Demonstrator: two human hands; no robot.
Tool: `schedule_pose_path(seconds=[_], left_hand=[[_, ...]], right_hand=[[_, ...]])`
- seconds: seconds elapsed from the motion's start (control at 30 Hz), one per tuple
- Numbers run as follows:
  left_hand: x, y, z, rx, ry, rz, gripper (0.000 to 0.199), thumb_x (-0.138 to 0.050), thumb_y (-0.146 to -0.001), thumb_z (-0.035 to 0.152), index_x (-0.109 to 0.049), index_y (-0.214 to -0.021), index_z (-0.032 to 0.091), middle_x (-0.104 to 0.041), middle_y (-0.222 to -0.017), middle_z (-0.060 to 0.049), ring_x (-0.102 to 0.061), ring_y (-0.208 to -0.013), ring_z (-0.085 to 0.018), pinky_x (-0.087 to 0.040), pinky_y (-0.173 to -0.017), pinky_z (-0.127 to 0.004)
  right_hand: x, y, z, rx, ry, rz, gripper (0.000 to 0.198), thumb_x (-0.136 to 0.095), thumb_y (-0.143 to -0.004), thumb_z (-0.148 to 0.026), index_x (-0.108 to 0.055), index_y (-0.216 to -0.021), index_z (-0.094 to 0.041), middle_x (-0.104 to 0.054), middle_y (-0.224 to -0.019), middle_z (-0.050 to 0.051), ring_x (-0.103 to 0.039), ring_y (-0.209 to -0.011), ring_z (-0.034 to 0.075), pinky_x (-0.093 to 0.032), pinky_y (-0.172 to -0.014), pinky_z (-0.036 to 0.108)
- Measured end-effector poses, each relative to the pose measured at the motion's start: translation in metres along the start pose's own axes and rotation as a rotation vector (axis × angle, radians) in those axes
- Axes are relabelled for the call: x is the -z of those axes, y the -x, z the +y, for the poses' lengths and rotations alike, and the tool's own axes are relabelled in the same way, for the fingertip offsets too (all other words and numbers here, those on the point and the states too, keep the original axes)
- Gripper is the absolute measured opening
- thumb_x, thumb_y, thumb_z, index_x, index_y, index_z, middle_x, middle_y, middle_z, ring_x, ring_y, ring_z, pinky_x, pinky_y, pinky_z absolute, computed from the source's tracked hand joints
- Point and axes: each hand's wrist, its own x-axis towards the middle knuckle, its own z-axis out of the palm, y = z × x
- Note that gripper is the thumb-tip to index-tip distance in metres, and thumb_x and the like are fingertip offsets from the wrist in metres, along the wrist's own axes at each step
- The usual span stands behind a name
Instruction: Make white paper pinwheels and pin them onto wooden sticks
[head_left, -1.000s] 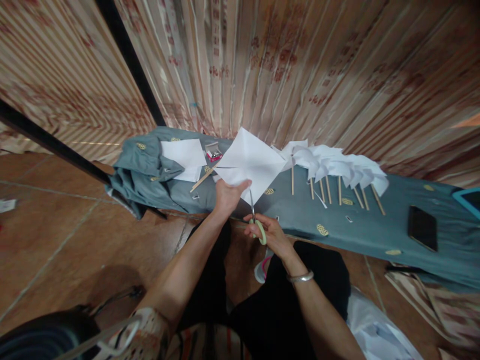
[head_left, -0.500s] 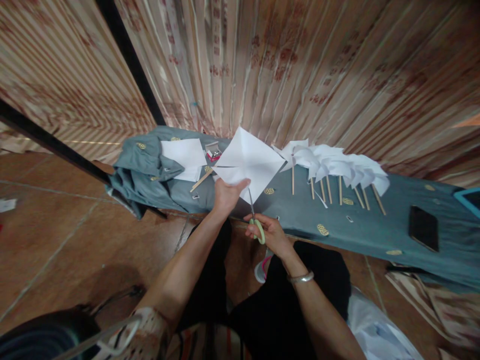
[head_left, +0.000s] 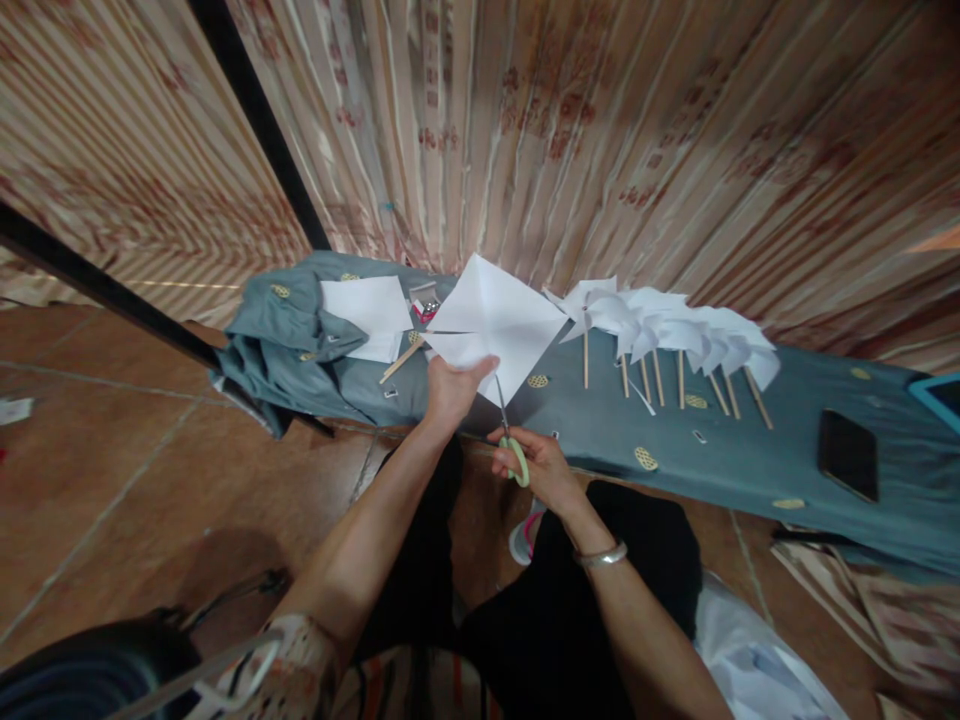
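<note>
My left hand (head_left: 452, 388) grips the near corner of a creased white paper square (head_left: 496, 320), held up over a table covered in grey-blue cloth (head_left: 600, 430). My right hand (head_left: 541, 468) holds green-handled scissors (head_left: 510, 432); their blades point up into the paper's lower edge, close beside my left thumb.
A row of white paper pinwheels on wooden sticks (head_left: 667, 335) lies on the cloth to the right. Farther right rest a black phone (head_left: 847, 455) and a teal-edged tablet (head_left: 941, 395). Loose white sheets (head_left: 367, 310), a wooden stick and a small box lie at the left. A patterned curtain hangs behind.
The scissors and my right hand have crept slightly up into the paper. The paper and my left hand have barely shifted.
</note>
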Motion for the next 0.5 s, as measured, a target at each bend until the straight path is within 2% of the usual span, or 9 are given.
schedule_pose_path(seconds=[0.2,0.37,0.5], left_hand=[[0.0042,0.0013,-0.0010,0.036,0.055,-0.066,0.029,-0.078,-0.059,0.032,-0.074,-0.080,0.013,-0.077,-0.090,-0.009,-0.070,-0.082,-0.022,-0.054,-0.079,-0.031],[0.0087,0.0031,-0.0032,0.119,0.049,-0.083,0.023,-0.075,-0.055,0.030,-0.071,-0.070,0.013,-0.074,-0.075,-0.006,-0.066,-0.068,-0.020,-0.052,-0.068,-0.031],[0.0087,0.0070,-0.0010,0.138,0.055,-0.088,0.022,-0.076,-0.052,0.030,-0.069,-0.066,0.015,-0.071,-0.070,-0.005,-0.063,-0.065,-0.019,-0.050,-0.067,-0.031]], right_hand=[[0.0010,-0.0001,-0.0011,0.012,0.011,0.010,0.040,-0.082,-0.061,-0.049,-0.070,-0.085,-0.020,-0.066,-0.058,-0.003,-0.057,-0.050,0.009,-0.046,-0.051,0.024],[0.0010,0.0001,-0.0006,0.012,0.022,0.010,0.040,-0.081,-0.062,-0.049,-0.070,-0.086,-0.019,-0.066,-0.057,-0.003,-0.057,-0.050,0.010,-0.046,-0.052,0.024],[0.0008,0.0005,-0.0006,0.024,0.037,0.010,0.040,-0.080,-0.064,-0.050,-0.069,-0.088,-0.020,-0.066,-0.059,-0.003,-0.056,-0.051,0.010,-0.045,-0.052,0.024]])
